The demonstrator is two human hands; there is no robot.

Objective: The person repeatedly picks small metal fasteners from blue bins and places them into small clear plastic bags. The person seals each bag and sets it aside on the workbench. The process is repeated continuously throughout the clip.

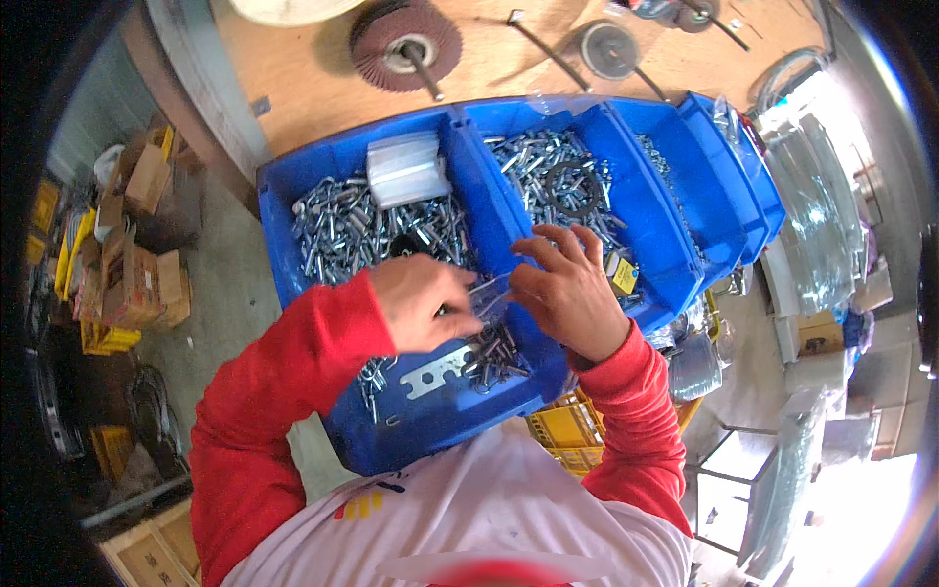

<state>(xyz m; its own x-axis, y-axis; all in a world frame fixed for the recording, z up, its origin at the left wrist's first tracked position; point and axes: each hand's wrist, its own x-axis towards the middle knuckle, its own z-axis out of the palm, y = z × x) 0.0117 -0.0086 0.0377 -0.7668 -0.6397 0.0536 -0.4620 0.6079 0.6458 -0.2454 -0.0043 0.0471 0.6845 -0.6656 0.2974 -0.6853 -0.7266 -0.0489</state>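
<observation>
Over the blue bin (pixel 411 430) of silver pins (pixel 342 230), the left hand (pixel 425 301) pinches a small clear bag (pixel 492 293) while the right hand (pixel 567 293) spreads its mouth, fingers loosely curled. Looks like bagging; next, pins need dropping inside.

Wooden bench (pixel 323 78) carries blue bins (pixel 293 186), flap wheel (pixel 406 44).
</observation>
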